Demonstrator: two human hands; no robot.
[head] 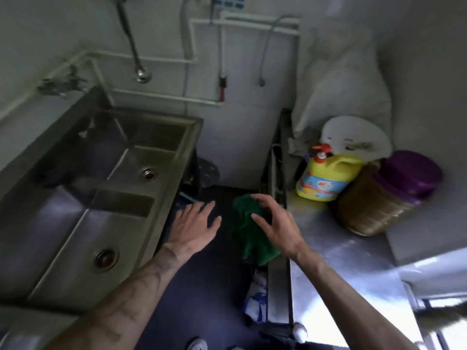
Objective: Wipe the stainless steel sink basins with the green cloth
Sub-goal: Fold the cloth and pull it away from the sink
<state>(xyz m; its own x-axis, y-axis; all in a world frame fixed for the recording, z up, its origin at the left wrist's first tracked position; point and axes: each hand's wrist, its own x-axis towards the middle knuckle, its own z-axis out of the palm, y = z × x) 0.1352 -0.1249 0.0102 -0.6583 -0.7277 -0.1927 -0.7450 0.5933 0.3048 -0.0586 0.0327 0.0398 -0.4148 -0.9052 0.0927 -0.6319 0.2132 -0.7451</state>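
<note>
The stainless steel sink [174, 180] stands at the left with two basins, a far one with its drain [147, 173] and a near one with its drain [106, 257]. The green cloth [249, 238] hangs crumpled in the gap between the sink and the steel table, close to the table's left edge. My right hand [274, 226] is right in front of the cloth with fingers spread; no grip on it shows. My left hand [195, 224] hovers open, fingers apart, just right of the sink's rim and left of the cloth.
On the steel table [341, 269] at the right stand a yellow detergent bottle [327, 179], a brown jar with a purple lid [379, 205] and a white round board [356, 137]. A tap [63, 84] and a hanging spray hose [141, 73] are above the sink. Dark floor [202, 294] lies between.
</note>
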